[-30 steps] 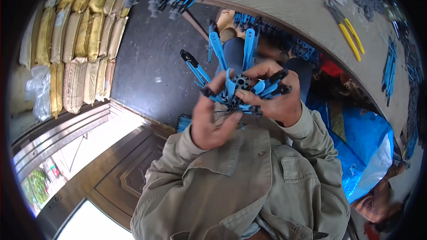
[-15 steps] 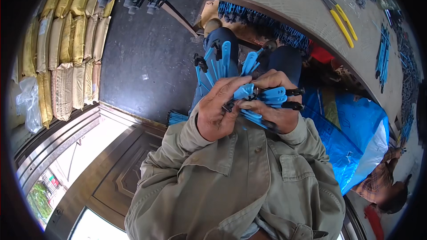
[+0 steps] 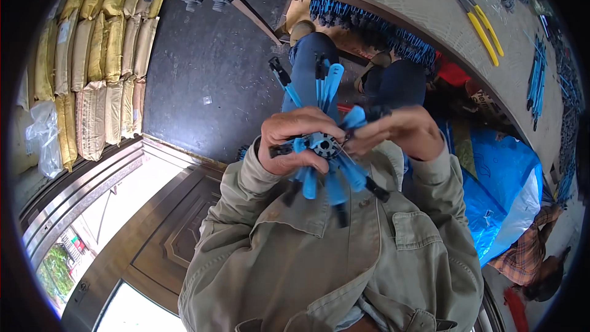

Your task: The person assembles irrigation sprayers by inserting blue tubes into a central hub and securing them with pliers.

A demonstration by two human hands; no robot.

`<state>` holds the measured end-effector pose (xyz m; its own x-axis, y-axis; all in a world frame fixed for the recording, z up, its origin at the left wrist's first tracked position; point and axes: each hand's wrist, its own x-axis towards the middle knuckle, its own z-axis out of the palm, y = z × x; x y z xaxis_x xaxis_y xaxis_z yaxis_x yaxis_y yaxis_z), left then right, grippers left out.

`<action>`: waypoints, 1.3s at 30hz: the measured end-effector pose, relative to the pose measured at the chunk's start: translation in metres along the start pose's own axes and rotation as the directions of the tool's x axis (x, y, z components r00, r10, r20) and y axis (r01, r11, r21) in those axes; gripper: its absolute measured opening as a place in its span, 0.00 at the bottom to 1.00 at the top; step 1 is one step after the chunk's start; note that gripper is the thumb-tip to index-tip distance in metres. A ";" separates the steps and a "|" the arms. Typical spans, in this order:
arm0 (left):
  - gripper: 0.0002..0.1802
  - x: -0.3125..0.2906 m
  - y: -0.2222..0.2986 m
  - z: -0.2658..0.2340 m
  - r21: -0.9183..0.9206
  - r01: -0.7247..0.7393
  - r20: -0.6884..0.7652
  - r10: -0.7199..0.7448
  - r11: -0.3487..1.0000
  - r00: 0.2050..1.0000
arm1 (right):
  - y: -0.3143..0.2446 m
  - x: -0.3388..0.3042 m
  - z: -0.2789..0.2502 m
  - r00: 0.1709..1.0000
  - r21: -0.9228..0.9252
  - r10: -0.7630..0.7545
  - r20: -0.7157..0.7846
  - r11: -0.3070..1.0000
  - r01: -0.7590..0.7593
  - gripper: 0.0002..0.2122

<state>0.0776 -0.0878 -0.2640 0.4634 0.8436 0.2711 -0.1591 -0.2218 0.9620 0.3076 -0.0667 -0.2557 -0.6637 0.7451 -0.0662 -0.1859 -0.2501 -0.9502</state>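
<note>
My left hand (image 3: 292, 138) is closed around a dark round hub (image 3: 324, 146) with slots about its rim. Blue plastic arms with black tips fan out from it: one arm (image 3: 334, 80) points away from me, and others (image 3: 335, 189) hang toward my jacket. My right hand (image 3: 405, 132), smeared by motion, has its fingers pinched together at the hub's right side on a blue arm (image 3: 355, 117) with a black end. The assembly is held in the air before my chest, above my lap.
At right, a workbench (image 3: 393, 0) carries yellow-handled pliers (image 3: 476, 18) and blue-black sticks (image 3: 536, 80). Many more sticks (image 3: 375, 27) lie under it. A blue plastic sack (image 3: 498, 172) stands at right, near another person (image 3: 528, 252). Stacked sacks (image 3: 92, 55) line the left; a door (image 3: 166, 246) is behind.
The hub has turned so its round face shows, and its arms have swung toward my jacket. My right hand has moved outward, its fingers now straighter. The view has shifted slightly.
</note>
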 end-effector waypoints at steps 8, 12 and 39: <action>0.24 0.006 -0.003 0.012 -0.020 -0.067 0.007 0.067 0.998 0.998 | -0.001 0.001 0.016 0.995 -0.357 -0.074 0.067 0.929 0.093 0.04; 0.22 0.005 0.003 0.023 0.083 -0.035 -0.104 0.044 0.996 0.994 | 0.010 -0.002 0.018 0.987 -0.343 -0.159 -0.011 0.928 0.146 0.04; 0.12 0.010 0.016 0.053 0.362 0.109 -0.333 0.019 0.926 0.943 | -0.035 0.013 -0.037 0.983 -0.551 0.042 0.176 0.832 0.064 0.03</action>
<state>0.1258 -0.1091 -0.2446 0.1434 0.9539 0.2635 0.2194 -0.2903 0.9314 0.3328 -0.0253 -0.2346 -0.7881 0.6134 -0.0510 0.2024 0.1800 -0.9626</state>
